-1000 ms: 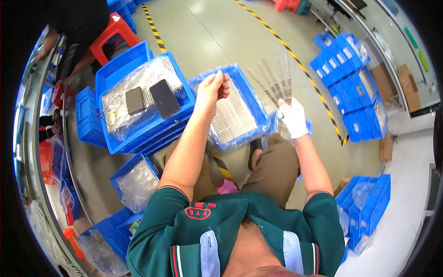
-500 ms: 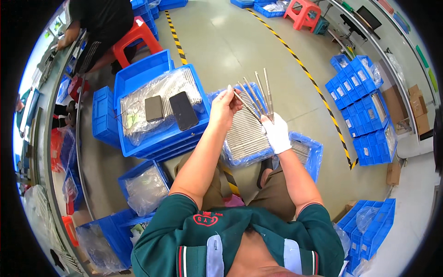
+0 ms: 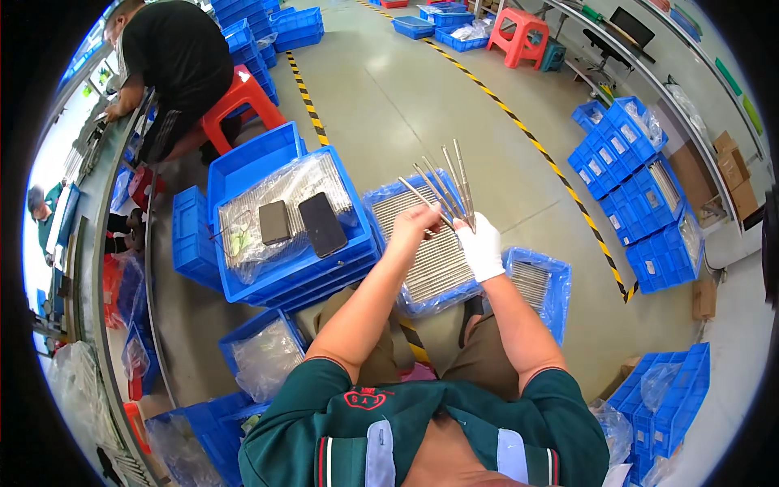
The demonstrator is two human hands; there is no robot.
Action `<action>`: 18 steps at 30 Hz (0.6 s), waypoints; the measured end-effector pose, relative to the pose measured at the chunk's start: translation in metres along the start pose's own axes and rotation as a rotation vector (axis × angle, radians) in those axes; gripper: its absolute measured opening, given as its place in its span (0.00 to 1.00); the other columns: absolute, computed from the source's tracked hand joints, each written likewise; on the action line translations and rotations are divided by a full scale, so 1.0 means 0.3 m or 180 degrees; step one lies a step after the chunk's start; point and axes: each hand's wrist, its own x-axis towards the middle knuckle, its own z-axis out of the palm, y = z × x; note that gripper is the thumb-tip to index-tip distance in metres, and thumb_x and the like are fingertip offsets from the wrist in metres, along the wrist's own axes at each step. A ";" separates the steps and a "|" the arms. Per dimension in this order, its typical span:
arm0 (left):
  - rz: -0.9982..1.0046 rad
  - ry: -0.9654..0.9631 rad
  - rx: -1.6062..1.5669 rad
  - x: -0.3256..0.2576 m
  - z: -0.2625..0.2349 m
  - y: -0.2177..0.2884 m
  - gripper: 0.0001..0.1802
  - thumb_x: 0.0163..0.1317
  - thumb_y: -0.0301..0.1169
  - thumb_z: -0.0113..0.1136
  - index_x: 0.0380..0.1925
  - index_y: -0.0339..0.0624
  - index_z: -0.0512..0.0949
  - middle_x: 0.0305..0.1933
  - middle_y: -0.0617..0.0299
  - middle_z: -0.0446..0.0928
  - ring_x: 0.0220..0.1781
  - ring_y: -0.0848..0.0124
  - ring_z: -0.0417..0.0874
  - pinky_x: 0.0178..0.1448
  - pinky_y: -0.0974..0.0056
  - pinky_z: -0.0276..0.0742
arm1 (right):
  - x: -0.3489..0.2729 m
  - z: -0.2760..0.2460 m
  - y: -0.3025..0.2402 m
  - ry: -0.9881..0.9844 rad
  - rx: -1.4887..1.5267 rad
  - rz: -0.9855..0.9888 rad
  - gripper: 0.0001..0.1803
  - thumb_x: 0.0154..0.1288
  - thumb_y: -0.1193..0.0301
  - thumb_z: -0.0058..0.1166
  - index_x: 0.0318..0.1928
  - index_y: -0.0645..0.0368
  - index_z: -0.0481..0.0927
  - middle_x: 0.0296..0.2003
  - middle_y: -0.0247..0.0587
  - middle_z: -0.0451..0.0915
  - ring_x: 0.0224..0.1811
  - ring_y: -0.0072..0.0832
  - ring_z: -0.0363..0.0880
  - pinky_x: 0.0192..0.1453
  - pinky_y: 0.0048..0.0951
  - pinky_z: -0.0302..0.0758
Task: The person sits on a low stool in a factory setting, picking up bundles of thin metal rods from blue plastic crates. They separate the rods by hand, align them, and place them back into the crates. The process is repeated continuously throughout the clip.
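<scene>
Head view | both grips pinch fanned metal rods (image 3: 445,183) – left hand (image 3: 418,223), gloved right hand (image 3: 480,247) | above blue tray (image 3: 381,203)

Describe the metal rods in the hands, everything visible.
The rods are thin, straight, silvery and look like metal, about half a dozen fanned out, tips pointing up and away. Their lower ends are pinched together where the bare left hand meets the white-gloved right hand. They are held above a blue bin lined with plastic and full of similar rods in rows.
</scene>
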 end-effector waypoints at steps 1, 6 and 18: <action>-0.0071 0.0105 -0.0126 -0.021 0.030 0.002 0.16 0.64 0.44 0.55 0.28 0.43 0.78 0.24 0.66 0.77 0.29 0.76 0.76 0.35 0.70 0.69 | 0.001 0.004 0.003 0.0054 -0.0154 -0.0078 0.10 0.62 0.67 0.54 0.35 0.63 0.77 0.24 0.42 0.79 0.24 0.27 0.75 0.30 0.30 0.72; 0.0052 -0.0042 0.0106 -0.051 0.076 -0.052 0.15 0.65 0.42 0.54 0.27 0.42 0.77 0.26 0.68 0.75 0.29 0.79 0.73 0.33 0.72 0.67 | -0.006 0.031 -0.051 0.0279 0.0506 0.0072 0.11 0.63 0.66 0.54 0.36 0.63 0.77 0.26 0.42 0.80 0.26 0.28 0.78 0.31 0.31 0.74; 0.0104 -0.0585 0.0044 -0.044 0.028 -0.017 0.15 0.69 0.39 0.46 0.31 0.41 0.74 0.27 0.64 0.76 0.29 0.76 0.75 0.39 0.70 0.72 | 0.116 -0.009 0.006 0.0188 0.2101 0.0949 0.11 0.63 0.64 0.57 0.35 0.60 0.79 0.14 0.28 0.67 0.12 0.19 0.63 0.15 0.26 0.60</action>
